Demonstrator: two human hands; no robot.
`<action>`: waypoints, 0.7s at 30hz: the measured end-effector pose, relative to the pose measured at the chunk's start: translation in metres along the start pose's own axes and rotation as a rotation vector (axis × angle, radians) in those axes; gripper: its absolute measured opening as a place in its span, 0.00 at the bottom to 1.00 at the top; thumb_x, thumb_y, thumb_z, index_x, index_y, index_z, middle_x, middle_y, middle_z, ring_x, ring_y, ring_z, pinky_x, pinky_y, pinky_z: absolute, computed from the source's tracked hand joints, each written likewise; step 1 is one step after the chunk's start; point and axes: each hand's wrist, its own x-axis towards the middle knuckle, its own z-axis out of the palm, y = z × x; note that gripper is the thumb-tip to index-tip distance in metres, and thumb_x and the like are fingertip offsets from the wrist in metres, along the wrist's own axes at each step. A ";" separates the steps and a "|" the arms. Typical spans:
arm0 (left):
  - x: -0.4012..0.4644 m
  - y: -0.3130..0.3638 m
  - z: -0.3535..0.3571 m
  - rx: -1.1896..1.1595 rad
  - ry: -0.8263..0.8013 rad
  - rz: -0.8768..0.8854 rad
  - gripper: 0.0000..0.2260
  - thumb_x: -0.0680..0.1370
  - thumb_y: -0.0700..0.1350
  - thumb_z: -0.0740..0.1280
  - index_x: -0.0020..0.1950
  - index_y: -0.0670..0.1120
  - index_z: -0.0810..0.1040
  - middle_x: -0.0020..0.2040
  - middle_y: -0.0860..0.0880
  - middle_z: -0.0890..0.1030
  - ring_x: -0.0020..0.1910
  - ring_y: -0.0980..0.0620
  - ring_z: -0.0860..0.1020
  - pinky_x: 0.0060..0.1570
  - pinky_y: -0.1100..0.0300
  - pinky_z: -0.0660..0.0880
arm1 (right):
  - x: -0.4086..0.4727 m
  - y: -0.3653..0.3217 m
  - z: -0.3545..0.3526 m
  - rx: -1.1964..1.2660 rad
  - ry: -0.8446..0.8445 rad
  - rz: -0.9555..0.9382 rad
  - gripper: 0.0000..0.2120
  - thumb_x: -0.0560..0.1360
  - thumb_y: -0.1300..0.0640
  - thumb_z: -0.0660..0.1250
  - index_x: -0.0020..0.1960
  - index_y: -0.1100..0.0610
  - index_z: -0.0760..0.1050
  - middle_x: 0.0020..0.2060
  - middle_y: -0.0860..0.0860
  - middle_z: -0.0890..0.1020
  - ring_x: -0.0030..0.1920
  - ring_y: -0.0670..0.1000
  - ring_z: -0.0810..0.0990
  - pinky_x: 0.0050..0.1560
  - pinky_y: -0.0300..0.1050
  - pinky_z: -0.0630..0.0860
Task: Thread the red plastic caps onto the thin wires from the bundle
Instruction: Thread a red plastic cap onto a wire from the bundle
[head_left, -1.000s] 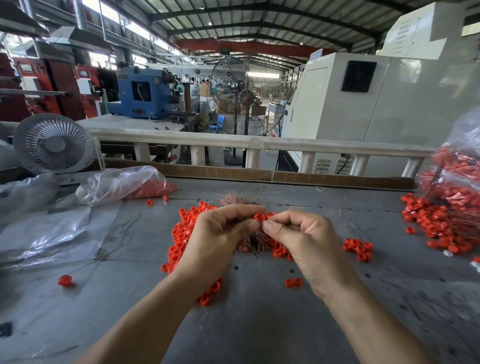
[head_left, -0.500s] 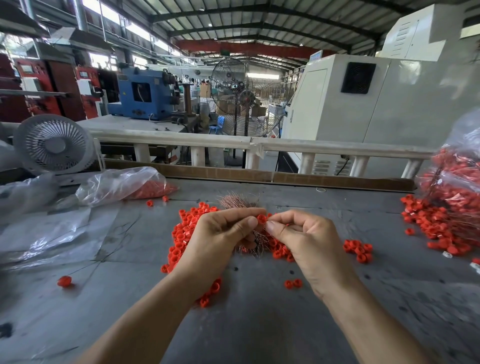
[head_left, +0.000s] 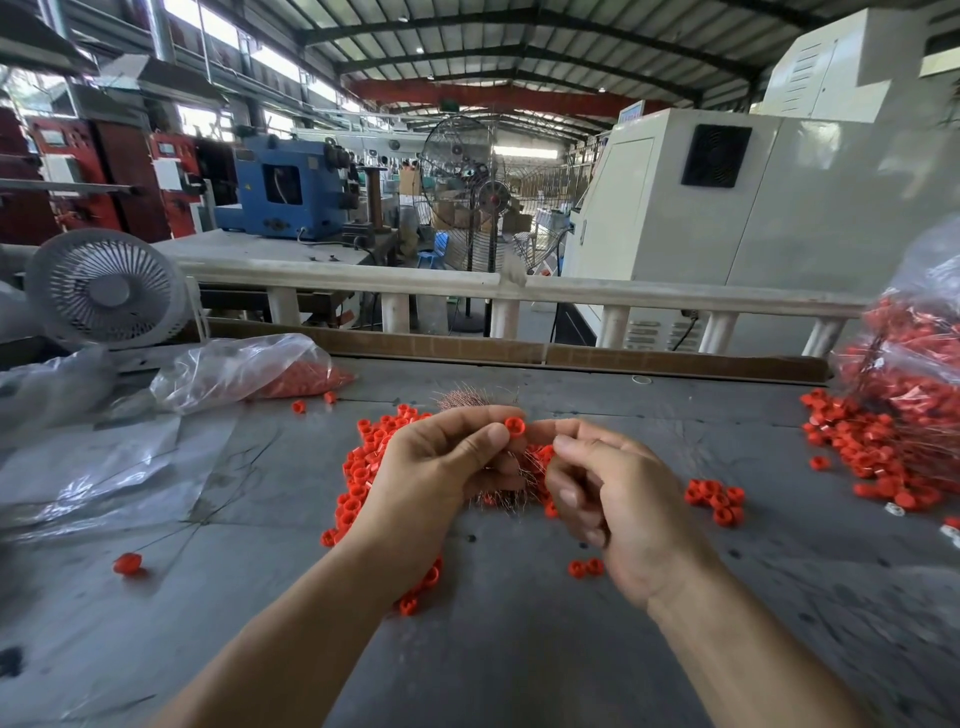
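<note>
My left hand (head_left: 441, 467) pinches one red plastic cap (head_left: 515, 426) between thumb and forefinger, just above the table. My right hand (head_left: 618, 499) meets it from the right. Its forefinger tip touches the cap and its thumb presses beneath, pinching at a wire too thin to make out. The coppery wire bundle (head_left: 467, 400) lies on the table behind and under both hands, mostly hidden by them. A pile of loose red caps (head_left: 358, 473) spreads to the left of and below my left hand.
Small groups of caps (head_left: 714, 499) lie right of my hands. A bag of caps (head_left: 291, 371) and plastic sheets (head_left: 93, 467) lie at the left, below a small fan (head_left: 106, 288). A bag of wired caps (head_left: 914, 374) stands at the right edge. One cap on a wire (head_left: 127, 564) lies near left.
Both hands stayed together at the cap. My right hand's lower fingers have loosened and spread downwards, and its forefinger has slid up against the cap.
</note>
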 end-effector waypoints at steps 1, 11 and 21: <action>0.000 0.000 0.000 -0.003 0.004 0.000 0.11 0.74 0.44 0.72 0.54 0.44 0.87 0.46 0.43 0.86 0.41 0.50 0.82 0.45 0.59 0.81 | 0.000 0.001 0.000 0.024 -0.013 0.019 0.13 0.83 0.61 0.57 0.55 0.60 0.80 0.26 0.50 0.70 0.23 0.46 0.59 0.26 0.42 0.49; 0.000 -0.001 0.000 -0.063 -0.018 -0.023 0.13 0.77 0.44 0.69 0.59 0.39 0.82 0.55 0.35 0.85 0.50 0.40 0.84 0.53 0.47 0.83 | 0.003 0.006 0.005 0.223 -0.132 0.175 0.14 0.82 0.62 0.58 0.53 0.57 0.83 0.30 0.53 0.75 0.22 0.48 0.66 0.20 0.36 0.60; 0.001 0.001 -0.002 -0.097 0.018 -0.126 0.08 0.75 0.44 0.70 0.50 0.42 0.86 0.52 0.35 0.85 0.50 0.40 0.86 0.45 0.58 0.82 | 0.009 0.003 -0.024 -0.607 0.369 -0.137 0.10 0.79 0.49 0.69 0.41 0.49 0.82 0.35 0.45 0.86 0.32 0.47 0.85 0.31 0.43 0.72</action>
